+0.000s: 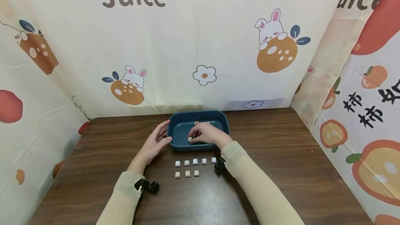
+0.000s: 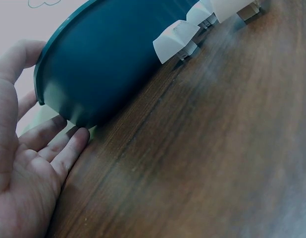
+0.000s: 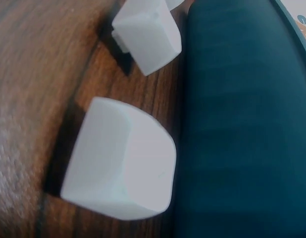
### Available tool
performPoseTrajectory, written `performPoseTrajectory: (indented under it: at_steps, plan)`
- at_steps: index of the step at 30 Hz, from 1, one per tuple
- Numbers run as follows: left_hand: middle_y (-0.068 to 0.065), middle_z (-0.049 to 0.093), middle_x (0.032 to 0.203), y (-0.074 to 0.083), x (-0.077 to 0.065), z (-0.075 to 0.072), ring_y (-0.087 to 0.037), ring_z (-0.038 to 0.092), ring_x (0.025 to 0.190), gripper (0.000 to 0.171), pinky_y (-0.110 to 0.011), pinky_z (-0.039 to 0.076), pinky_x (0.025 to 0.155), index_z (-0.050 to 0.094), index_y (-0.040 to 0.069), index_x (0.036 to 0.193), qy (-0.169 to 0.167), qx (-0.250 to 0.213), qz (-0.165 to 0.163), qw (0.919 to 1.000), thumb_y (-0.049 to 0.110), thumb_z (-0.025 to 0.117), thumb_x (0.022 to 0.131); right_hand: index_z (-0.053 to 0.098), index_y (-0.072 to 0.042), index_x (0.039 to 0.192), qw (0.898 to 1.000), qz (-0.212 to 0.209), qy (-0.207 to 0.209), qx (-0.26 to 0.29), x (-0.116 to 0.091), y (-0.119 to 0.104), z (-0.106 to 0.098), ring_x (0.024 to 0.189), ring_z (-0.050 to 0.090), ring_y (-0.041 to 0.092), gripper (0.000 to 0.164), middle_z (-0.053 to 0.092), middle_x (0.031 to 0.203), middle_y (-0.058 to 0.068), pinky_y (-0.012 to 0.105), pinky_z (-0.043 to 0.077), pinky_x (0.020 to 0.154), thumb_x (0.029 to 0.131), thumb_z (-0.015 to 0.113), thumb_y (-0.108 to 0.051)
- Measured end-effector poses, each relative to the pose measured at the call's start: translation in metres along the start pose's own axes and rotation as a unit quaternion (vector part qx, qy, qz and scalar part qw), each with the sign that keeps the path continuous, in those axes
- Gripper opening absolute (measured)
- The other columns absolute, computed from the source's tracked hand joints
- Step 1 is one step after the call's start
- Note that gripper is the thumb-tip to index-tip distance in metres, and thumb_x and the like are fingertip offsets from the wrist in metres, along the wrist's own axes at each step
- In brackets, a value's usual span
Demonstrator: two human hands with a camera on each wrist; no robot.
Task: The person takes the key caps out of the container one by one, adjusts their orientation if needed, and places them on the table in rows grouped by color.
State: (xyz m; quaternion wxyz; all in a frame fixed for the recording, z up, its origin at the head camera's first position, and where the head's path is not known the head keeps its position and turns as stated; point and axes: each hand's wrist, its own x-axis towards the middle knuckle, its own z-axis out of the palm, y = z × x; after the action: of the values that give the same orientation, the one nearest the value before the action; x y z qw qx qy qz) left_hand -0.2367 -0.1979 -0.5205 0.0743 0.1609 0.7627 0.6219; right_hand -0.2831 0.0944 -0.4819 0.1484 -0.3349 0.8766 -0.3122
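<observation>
A dark blue tray (image 1: 200,147) stands at the back of the table. My left hand (image 1: 155,140) rests against its left end, thumb and fingertips at the rim; the left wrist view shows the fingers (image 2: 69,153) loosely extended along the tray's outer wall (image 2: 108,59). Inside the tray, my right hand (image 1: 204,134) pinches a small keycap (image 1: 189,139) between thumb and fingers. Another keycap (image 1: 196,123) lies farther back in the tray, partly behind that hand. Neither the right hand nor its keycap appears in the right wrist view.
In front of the tray, several white keycaps (image 1: 195,161) form a row, with three cream keycaps (image 1: 187,174) in a nearer row. Close to the tray wall, a white keycap (image 3: 123,163) fills much of the right wrist view. A printed curtain (image 1: 175,51) hangs behind the table.
</observation>
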Motion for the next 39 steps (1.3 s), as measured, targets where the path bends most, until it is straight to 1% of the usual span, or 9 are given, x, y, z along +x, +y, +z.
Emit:
performPoseTrajectory:
  at_steps: [6, 10, 16, 20, 23, 34, 39]
  plan:
    - [-0.019, 0.035, 0.175, 0.0004, -0.0015, -0.0003, -0.044, 0.036, 0.159, 0.069, -0.064, 0.034, 0.123, 0.034, 0.022, 0.172, 0.000, -0.001, 0.000, 1.0000, 0.016, 0.065, 0.111, 0.083, -0.014, 0.118, 1.000, 0.009, 0.003, -0.004, 0.0004, -0.0016, 0.0009, 0.094, 0.068, 0.010, 0.015, 0.074, 0.104, -0.004, 0.032, 0.060, 0.090, 0.105, 0.077, -0.019]
    - [-0.019, 0.036, 0.174, 0.0018, -0.0021, -0.0001, -0.044, 0.037, 0.159, 0.069, -0.063, 0.035, 0.123, 0.034, 0.022, 0.172, 0.001, -0.003, -0.001, 1.0000, 0.016, 0.066, 0.111, 0.081, -0.016, 0.121, 1.000, 0.016, 0.008, -0.006, 0.0009, -0.0022, 0.0014, 0.093, 0.066, 0.011, 0.018, 0.072, 0.102, -0.005, 0.033, 0.059, 0.091, 0.105, 0.078, -0.022]
    - [-0.019, 0.037, 0.174, 0.0007, -0.0020, -0.0004, -0.044, 0.038, 0.158, 0.069, -0.064, 0.035, 0.123, 0.034, 0.023, 0.172, 0.003, -0.002, -0.003, 1.0000, 0.015, 0.065, 0.111, 0.078, -0.020, 0.123, 1.000, -0.005, 0.017, -0.014, 0.0009, -0.0019, 0.0012, 0.095, 0.067, 0.012, 0.019, 0.070, 0.105, -0.004, 0.036, 0.059, 0.093, 0.105, 0.077, -0.022]
    - [-0.019, 0.037, 0.174, 0.0015, -0.0020, -0.0002, -0.044, 0.038, 0.158, 0.069, -0.064, 0.035, 0.123, 0.034, 0.023, 0.171, 0.005, -0.003, -0.003, 1.0000, 0.015, 0.066, 0.111, 0.079, -0.019, 0.119, 1.000, -0.019, 0.008, -0.017, 0.0008, -0.0020, 0.0001, 0.096, 0.068, 0.014, 0.015, 0.072, 0.107, -0.003, 0.036, 0.059, 0.092, 0.104, 0.078, -0.019]
    - [-0.019, 0.037, 0.174, 0.0023, -0.0018, 0.0001, -0.044, 0.038, 0.158, 0.069, -0.064, 0.035, 0.123, 0.035, 0.023, 0.171, 0.005, -0.002, -0.002, 1.0000, 0.015, 0.066, 0.111, 0.080, -0.018, 0.117, 1.000, -0.021, 0.002, -0.017, 0.0001, -0.0023, -0.0008, 0.095, 0.069, 0.014, 0.013, 0.073, 0.107, -0.002, 0.035, 0.060, 0.091, 0.104, 0.078, -0.018]
    - [-0.018, 0.036, 0.174, 0.0022, -0.0015, 0.0011, -0.044, 0.037, 0.158, 0.069, -0.066, 0.035, 0.123, 0.034, 0.024, 0.172, 0.003, -0.001, -0.005, 1.0000, 0.017, 0.065, 0.111, 0.081, -0.016, 0.115, 0.999, 0.004, 0.020, -0.027, -0.0011, -0.0032, 0.0008, 0.093, 0.067, 0.012, 0.012, 0.074, 0.105, -0.003, 0.034, 0.059, 0.087, 0.105, 0.077, -0.021]
    - [-0.017, 0.037, 0.174, 0.0023, -0.0014, 0.0007, -0.044, 0.036, 0.159, 0.069, -0.065, 0.036, 0.122, 0.034, 0.024, 0.171, 0.003, -0.001, -0.004, 1.0000, 0.018, 0.066, 0.111, 0.081, -0.015, 0.113, 0.999, 0.012, 0.024, -0.034, -0.0007, -0.0032, 0.0005, 0.092, 0.067, 0.010, 0.011, 0.074, 0.104, -0.003, 0.031, 0.059, 0.087, 0.104, 0.078, -0.021]
